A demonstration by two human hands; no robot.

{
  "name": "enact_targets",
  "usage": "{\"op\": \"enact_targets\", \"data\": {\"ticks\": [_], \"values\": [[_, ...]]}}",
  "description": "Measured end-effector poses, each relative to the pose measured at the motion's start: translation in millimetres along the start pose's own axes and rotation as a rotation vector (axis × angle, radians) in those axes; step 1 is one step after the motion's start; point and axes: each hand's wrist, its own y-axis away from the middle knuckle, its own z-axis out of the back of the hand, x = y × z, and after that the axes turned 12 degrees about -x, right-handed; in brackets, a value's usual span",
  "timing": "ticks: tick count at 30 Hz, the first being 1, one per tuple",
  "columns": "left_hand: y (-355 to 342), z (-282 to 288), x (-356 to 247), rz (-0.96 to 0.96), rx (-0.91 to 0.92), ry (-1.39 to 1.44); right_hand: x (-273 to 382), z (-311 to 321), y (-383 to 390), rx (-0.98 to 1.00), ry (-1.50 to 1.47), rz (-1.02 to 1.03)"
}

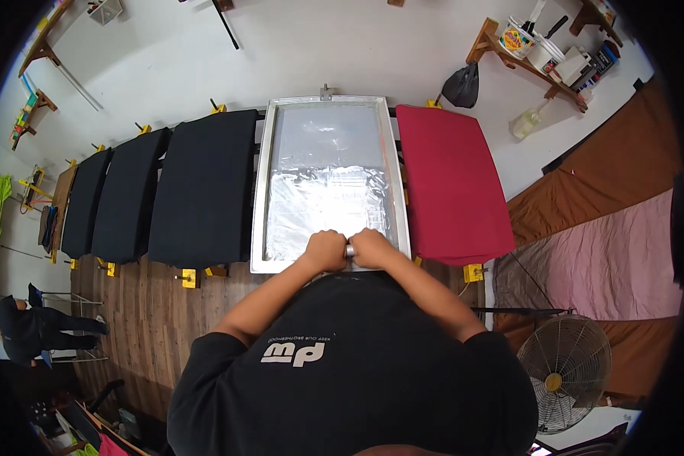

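Silvery bar (350, 251), seemingly, between both hands (326, 250)

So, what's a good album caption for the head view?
Left hand and right hand grip a silver handle over a metal-framed screen beside red fabric.

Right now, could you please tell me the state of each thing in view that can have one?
Left hand: clenched around silvery bar
Right hand: clenched around the bar
Framed panel: lower half shiny, wrinkled
Red cloth: spread out
Nearest black cloth: spread out
Black bag: hanging
Fan: running or not, unclear
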Motion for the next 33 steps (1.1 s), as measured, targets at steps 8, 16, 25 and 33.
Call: {"op": "enact_targets", "data": {"ticks": [8,16,25,33], "values": [[-68.7,24.6,30.2,0.084,-0.140,-0.072,-23.7,32.0,-71.2,-0.098,-0.004,-0.073],[-41.6,4.1,22.7,-0.045,-0.015,-0.072,-10.3,13.3,-40.0,-0.035,0.053,-0.037],[-22.9,15.4,12.1,0.030,0.151,-0.010,0.9,20.6,-21.2,0.103,-0.057,-0.015],[-42.8,-4.5,25.3,-0.039,-0.317,-0.075,-12.0,10.6,-47.0,-0.237,0.017,-0.064]]}}
